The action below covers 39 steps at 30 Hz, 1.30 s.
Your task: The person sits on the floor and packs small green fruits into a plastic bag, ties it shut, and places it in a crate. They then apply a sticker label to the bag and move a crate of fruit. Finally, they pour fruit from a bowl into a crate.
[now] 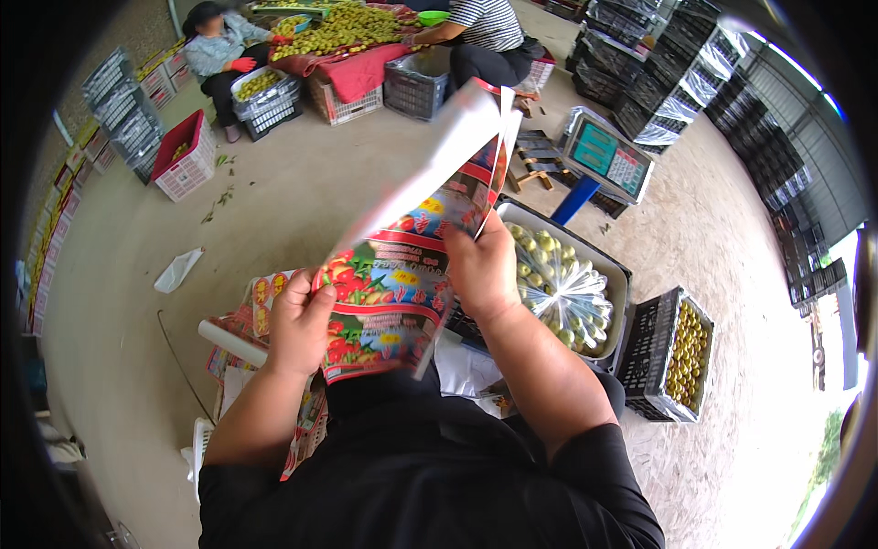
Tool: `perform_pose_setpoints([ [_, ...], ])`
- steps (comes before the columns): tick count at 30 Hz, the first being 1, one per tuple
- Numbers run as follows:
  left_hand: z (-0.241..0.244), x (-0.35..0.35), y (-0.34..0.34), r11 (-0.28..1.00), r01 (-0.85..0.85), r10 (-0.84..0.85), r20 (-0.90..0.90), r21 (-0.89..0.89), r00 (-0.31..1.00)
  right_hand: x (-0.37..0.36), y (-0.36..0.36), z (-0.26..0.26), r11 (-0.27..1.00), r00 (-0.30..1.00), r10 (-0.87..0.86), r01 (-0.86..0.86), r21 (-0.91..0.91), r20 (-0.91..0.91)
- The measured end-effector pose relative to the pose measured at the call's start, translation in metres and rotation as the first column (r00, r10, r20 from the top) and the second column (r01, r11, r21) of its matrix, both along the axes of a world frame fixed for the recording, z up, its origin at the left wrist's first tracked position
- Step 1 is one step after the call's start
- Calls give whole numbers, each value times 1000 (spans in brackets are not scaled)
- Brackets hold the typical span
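Several printed paper sheets (391,295), with pictures of red fruit and writing, are spread between my two hands above my lap. My left hand (300,322) pinches their left edge between thumb and fingers. Along the right edge, my right hand (482,264) grips them. The upper part of the sheets is folded over, showing a blurred white back. Just beyond my right forearm, a crate (621,274) holds green fruit under a gathered clear plastic bag (566,298). Behind the crate stands a digital scale display (607,154) on a blue post.
A black crate of small yellowish fruit (645,353) stands at the right. More printed sheets (236,329) lie at my left. Two people sit at a fruit-covered table (343,31) ahead. A red-lined crate (185,161) and stacked black crates (672,75) stand farther off.
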<state>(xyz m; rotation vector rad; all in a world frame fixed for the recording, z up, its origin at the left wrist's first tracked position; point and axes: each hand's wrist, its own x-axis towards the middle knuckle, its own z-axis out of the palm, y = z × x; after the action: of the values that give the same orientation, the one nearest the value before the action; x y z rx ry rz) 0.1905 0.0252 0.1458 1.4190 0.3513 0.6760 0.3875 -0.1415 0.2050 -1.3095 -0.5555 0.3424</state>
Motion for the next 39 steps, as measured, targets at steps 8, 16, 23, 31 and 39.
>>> perform_pose_setpoints([
  [8, -19, -13, -4, 947, 13, -52, -113, -322, 992, 16, -29, 5, 915, 988, -113, 60, -399, -110],
  [16, -26, -54, -63, 951, 248, -276, -142, -186, 951, 23, -41, -32, 997, 963, -54, 39, -63, -263],
  [23, -34, -82, -77, 947, 286, -307, -159, -144, 938, 49, -56, -56, 980, 922, 126, -172, -97, -366],
  [31, -52, -91, -69, 968, 240, -230, -123, 73, 965, 56, -59, -79, 990, 883, 96, -130, -44, -460],
  [39, -62, -103, -63, 969, 241, -243, -43, -63, 969, 45, -79, -87, 988, 863, -39, -43, -150, -504],
])
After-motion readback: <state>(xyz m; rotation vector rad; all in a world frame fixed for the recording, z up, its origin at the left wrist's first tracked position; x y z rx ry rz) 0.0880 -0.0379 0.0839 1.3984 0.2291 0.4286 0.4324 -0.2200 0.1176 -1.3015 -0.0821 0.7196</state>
